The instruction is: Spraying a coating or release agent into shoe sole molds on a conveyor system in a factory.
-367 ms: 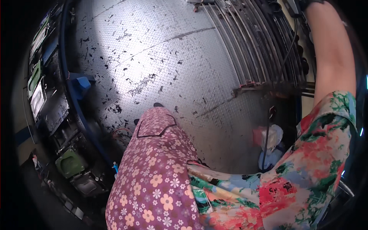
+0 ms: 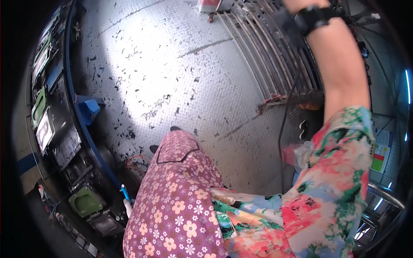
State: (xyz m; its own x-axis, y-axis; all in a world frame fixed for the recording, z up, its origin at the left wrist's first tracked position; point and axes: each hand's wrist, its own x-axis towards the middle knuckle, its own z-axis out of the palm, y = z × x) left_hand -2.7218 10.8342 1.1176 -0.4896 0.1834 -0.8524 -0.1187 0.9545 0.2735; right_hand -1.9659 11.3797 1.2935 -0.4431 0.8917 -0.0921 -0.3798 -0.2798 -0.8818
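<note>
My right forearm reaches up along the right side, with a black watch-like band on the wrist. My right hand (image 2: pixel 306 5) is cut off by the upper edge, so its fingers are hidden. A dark, blurred thing (image 2: pixel 287 26) is beside it, over the slatted rack (image 2: pixel 266 47); I cannot tell whether the hand holds it. At the left of my apron, a pale, apparently white-gloved bit of my left hand (image 2: pixel 128 207) shows. It closes on a slim blue pen-like tool (image 2: pixel 124 191), which points upward near the bench edge; the rest is behind the apron.
A blue-edged bench (image 2: pixel 90 137) runs down the left, carrying green trays (image 2: pixel 86 202) and shiny panels (image 2: pixel 44 133). A blue block-shaped piece (image 2: pixel 89 111) juts from it. Dark scraps litter the metal floor (image 2: pixel 172 81). A black cable (image 2: pixel 282 142) hangs at right, near a pink box (image 2: pixel 291 154).
My right arm has swung left, bringing the wristband into view over the rack. The view has shifted, and more of the blue tool and the pale bit of my left hand shows.
</note>
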